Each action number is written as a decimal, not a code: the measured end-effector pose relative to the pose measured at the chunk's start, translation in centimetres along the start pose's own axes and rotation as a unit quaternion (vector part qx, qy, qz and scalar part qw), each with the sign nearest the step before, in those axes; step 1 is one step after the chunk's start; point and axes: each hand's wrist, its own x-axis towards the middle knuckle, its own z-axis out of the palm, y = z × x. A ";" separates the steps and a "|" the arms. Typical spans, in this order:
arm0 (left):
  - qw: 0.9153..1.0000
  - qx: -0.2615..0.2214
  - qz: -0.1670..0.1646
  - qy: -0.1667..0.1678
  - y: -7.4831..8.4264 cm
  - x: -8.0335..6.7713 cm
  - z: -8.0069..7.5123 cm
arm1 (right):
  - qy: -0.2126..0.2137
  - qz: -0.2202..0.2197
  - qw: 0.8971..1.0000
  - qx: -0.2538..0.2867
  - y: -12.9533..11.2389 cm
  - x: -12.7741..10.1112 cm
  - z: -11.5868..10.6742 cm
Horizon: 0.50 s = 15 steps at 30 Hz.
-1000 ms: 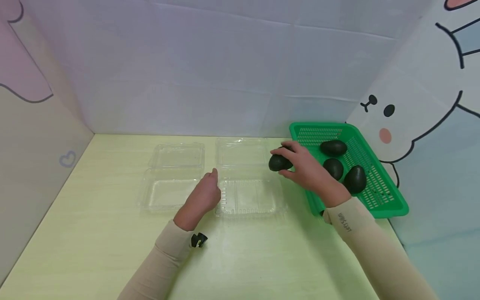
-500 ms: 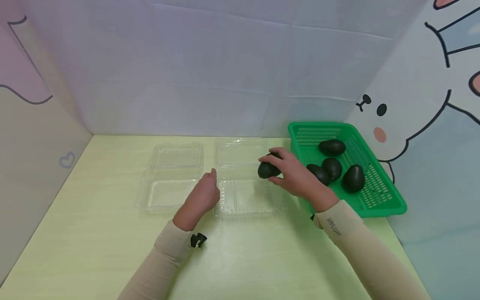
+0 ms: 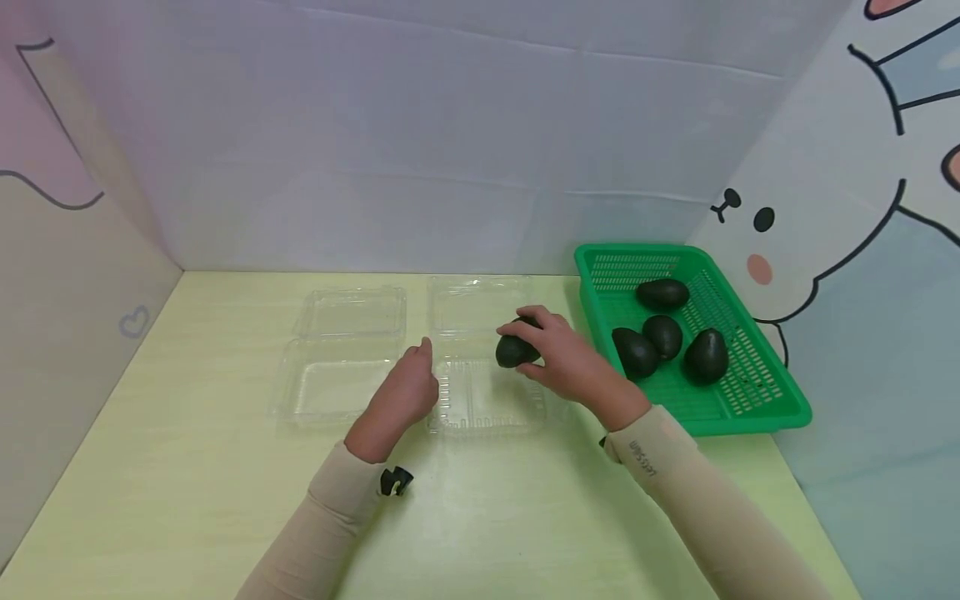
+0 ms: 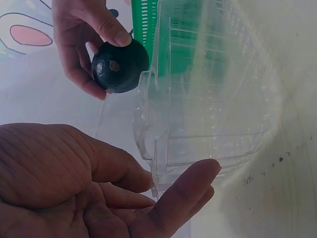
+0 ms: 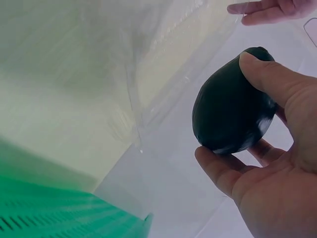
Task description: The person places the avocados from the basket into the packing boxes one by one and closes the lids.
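Note:
My right hand (image 3: 566,358) holds a dark avocado (image 3: 516,344) above the right-hand clear plastic clamshell container (image 3: 491,400). In the right wrist view, thumb and fingertips grip the avocado (image 5: 233,104) round its sides, clear of the container. My left hand (image 3: 405,392) is at the left edge of that container, near the hinge. The left wrist view shows its thumb and fingers pinching the rim of the clear container (image 4: 198,114). The container's lid (image 3: 482,304) lies folded back toward the wall.
A second clear clamshell container (image 3: 341,392) lies spread out to the left. On the right stands a green slotted basket (image 3: 750,425) holding several avocados (image 3: 707,357). Cloth-covered walls (image 3: 375,167) border the pale table (image 3: 465,525) at the back and sides.
My right hand has carried the avocado left and slightly down, from beside the basket to over the right-hand container. An avocado in the basket has come into sight. My left hand stays in place.

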 end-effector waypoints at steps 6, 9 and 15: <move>1.000 -0.003 -0.005 -0.002 -0.1 0.1 0.0 | -0.008 -0.005 1.000 0.006 -0.2 0.3 1.3; 1.000 -0.006 -0.005 -0.002 -0.1 0.1 0.0 | -0.010 -0.005 1.000 0.007 -0.2 0.5 1.8; 1.000 -0.009 0.000 -0.002 -0.1 0.2 0.0 | -0.030 0.017 0.999 0.009 0.0 0.7 2.8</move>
